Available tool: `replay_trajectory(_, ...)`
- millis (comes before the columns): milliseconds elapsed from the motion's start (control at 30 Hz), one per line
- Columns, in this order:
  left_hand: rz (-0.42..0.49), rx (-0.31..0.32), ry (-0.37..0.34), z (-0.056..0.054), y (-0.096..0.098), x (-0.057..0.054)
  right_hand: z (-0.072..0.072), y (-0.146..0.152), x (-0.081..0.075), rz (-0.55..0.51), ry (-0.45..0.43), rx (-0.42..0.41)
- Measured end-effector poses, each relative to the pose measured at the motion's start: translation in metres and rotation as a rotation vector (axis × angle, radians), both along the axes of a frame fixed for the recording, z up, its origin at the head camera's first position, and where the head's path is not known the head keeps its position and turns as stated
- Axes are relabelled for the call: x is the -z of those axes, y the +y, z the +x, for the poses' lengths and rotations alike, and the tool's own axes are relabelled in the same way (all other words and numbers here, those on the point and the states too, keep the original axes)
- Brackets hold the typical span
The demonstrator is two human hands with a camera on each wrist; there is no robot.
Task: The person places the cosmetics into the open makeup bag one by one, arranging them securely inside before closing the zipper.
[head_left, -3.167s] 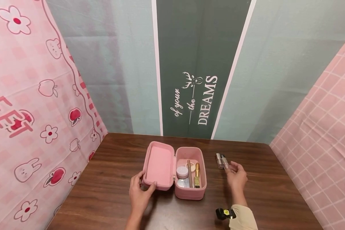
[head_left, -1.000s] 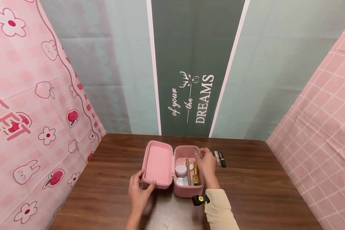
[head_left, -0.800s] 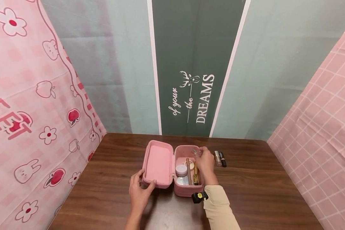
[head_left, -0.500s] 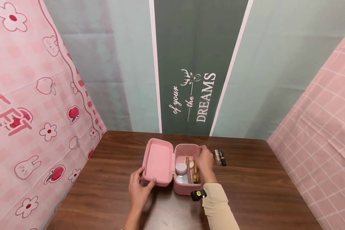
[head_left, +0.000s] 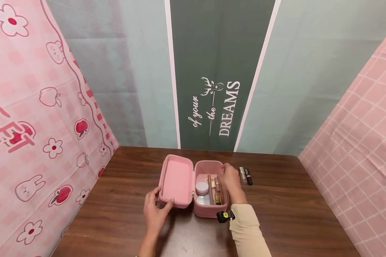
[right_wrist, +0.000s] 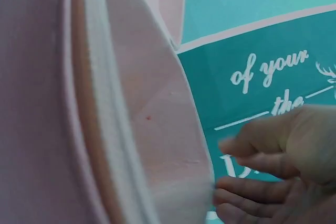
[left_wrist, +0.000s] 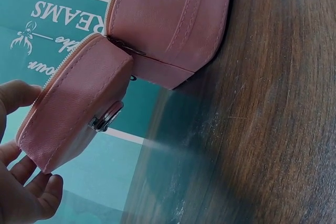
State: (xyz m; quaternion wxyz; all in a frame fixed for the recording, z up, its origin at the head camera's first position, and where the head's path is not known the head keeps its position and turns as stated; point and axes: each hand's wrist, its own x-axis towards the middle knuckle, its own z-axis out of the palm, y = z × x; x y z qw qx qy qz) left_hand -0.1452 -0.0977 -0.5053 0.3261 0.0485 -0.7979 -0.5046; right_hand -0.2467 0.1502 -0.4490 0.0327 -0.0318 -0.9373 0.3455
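Note:
The pink zippered cosmetic case (head_left: 211,212) stands on the table with its lid (head_left: 177,180) folded out to the left. My left hand (head_left: 155,216) pinches the lid's near left corner, thumb over the rim and fingers underneath; the left wrist view shows this grip too. Over the case's right rim is my right hand (head_left: 230,177), and in the right wrist view its fingers (right_wrist: 252,187) are loosely bent and hold nothing. Inside the case lie a lilac-lidded jar (head_left: 202,187), a slim brown tube (head_left: 210,189), a gold tube (head_left: 218,199) and a silvery lipstick tube (head_left: 217,185).
Two lipstick tubes, one silvery (head_left: 242,175) and one black (head_left: 248,176), lie side by side on the wooden table (head_left: 292,214), right of the case. Patterned cloths hang at the back and both sides.
My right hand has brought a small silvery tube from the table on the right into the case and let it go there. The left hand has kept its grip on the lid.

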Motion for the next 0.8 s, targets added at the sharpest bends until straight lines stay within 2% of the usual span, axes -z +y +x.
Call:
replay_trajectory(167, -0.004, 0.0, -0.003, -0.001, 0.0, 0.0, 0.007, 0.008, -0.013, 0.132, -0.1, -0.251)
replay_trajectory(267, -0.003, -0.004, -0.01, -0.001, 0.0, 0.0, 0.011, 0.01, -0.02, 0.186, -0.106, -0.339)
replay_trajectory(500, -0.016, -0.016, -0.011, 0.0, -0.001, 0.001, 0.015, 0.012, -0.017, 0.189, -0.115, -0.331)
replay_trajectory(800, -0.015, -0.017, -0.009, -0.001, 0.0, 0.003, 0.02, 0.032, -0.015, 0.24, -0.02, -0.329)
